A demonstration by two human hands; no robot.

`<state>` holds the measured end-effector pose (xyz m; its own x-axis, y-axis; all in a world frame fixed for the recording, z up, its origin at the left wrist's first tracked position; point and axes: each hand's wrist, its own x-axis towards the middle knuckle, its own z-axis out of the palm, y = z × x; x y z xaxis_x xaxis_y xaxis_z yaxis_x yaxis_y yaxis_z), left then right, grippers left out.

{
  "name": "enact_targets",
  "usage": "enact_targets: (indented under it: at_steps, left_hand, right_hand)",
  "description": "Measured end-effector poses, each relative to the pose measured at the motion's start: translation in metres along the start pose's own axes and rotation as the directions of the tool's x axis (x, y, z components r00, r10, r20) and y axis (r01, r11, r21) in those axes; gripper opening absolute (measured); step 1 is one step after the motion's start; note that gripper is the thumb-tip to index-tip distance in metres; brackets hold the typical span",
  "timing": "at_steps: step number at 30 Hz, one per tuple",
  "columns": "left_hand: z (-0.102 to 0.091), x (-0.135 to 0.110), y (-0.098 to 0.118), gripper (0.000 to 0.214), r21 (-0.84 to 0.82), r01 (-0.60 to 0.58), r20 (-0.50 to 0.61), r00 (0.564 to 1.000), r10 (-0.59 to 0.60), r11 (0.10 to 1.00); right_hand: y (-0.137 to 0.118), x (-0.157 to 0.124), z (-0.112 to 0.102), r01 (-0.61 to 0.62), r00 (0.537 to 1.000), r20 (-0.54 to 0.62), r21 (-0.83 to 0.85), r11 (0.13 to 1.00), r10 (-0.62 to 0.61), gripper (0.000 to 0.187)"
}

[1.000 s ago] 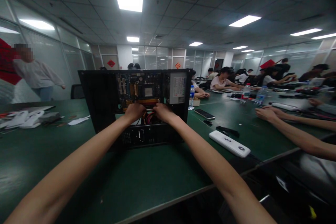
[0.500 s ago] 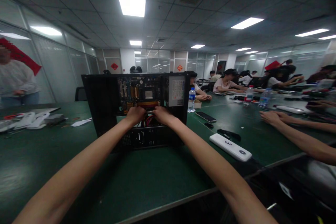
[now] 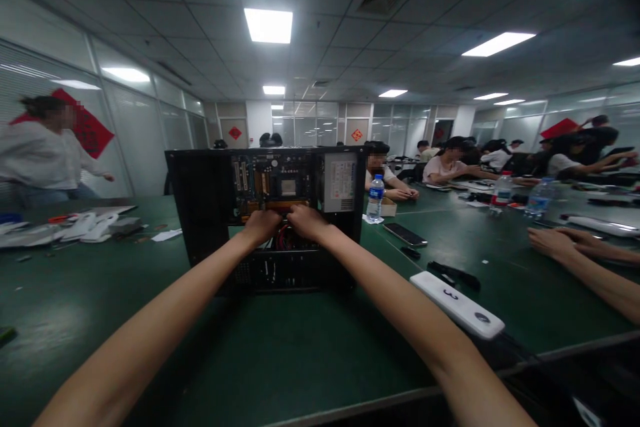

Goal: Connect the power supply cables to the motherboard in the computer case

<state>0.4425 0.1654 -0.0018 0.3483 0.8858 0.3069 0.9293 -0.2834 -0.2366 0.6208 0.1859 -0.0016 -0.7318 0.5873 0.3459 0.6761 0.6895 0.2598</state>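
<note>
An opened black computer case (image 3: 200, 207) stands upright in front of me, its inside facing my way. Within it I see a motherboard (image 3: 273, 170) with a square processor spot, and a silver power supply (image 3: 341, 180) at upper right. My left hand (image 3: 263, 227) and my right hand (image 3: 309, 223) reach side by side to the lower edge of the motherboard, by an orange-red strip of slots (image 3: 280, 205). Both hands have curled fingers and face each other closely. Whatever the fingertips grip is hidden. Red and dark cables (image 3: 285, 239) hang just beneath the hands.
On the green table (image 3: 280, 353), right of the case, lie a phone (image 3: 406, 235), a black strap-like item (image 3: 454, 275) and a white power bank marked 3 (image 3: 455, 303). A water bottle (image 3: 375, 200) stands nearby. White parts (image 3: 97, 227) lie left. A co-worker's hands (image 3: 555, 243) rest at right.
My view has turned slightly left, so things sit further right in the picture. My hands stay at the board, a little closer together. A person at the left has moved.
</note>
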Motion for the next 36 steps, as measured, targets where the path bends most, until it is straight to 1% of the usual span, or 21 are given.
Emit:
enact_targets:
  at_steps: [7, 11, 19, 27, 30, 36]
  left_hand:
    - [-0.001, -0.001, -0.001, 0.036, 0.061, 0.034, -0.010, 0.999, -0.033, 0.998]
    - [-0.002, -0.001, -0.001, 0.034, 0.080, 0.031, -0.001, 1.000, -0.031, 0.996]
    - [-0.006, -0.005, 0.001, 0.032, 0.094, 0.052, 0.001, 0.999, -0.052, 0.994]
    - [0.001, -0.003, -0.005, 0.033, 0.103, 0.045, -0.013, 0.999, -0.043, 0.994]
    - [0.002, -0.003, -0.006, 0.033, 0.105, 0.024, -0.007, 1.000, -0.023, 0.994]
    - [-0.001, -0.003, -0.005, 0.032, 0.107, -0.060, 0.029, 0.998, 0.057, 0.992]
  right_hand:
    - [-0.002, 0.009, 0.001, 0.070, 0.998, -0.006, 0.004, 0.998, -0.070, 0.040]
    - [-0.003, 0.009, 0.002, 0.097, 0.995, -0.013, -0.046, 0.994, -0.098, 0.038]
    - [-0.011, 0.003, 0.002, 0.048, 0.999, 0.004, -0.010, 0.999, -0.048, 0.041]
    - [-0.009, 0.007, 0.005, 0.017, 1.000, 0.010, 0.035, 0.999, -0.018, 0.043]
    - [-0.009, 0.006, 0.005, 0.020, 1.000, 0.018, 0.039, 0.999, -0.021, 0.042]
    - [-0.010, 0.004, 0.001, 0.009, 0.999, 0.031, 0.023, 1.000, -0.009, 0.041]
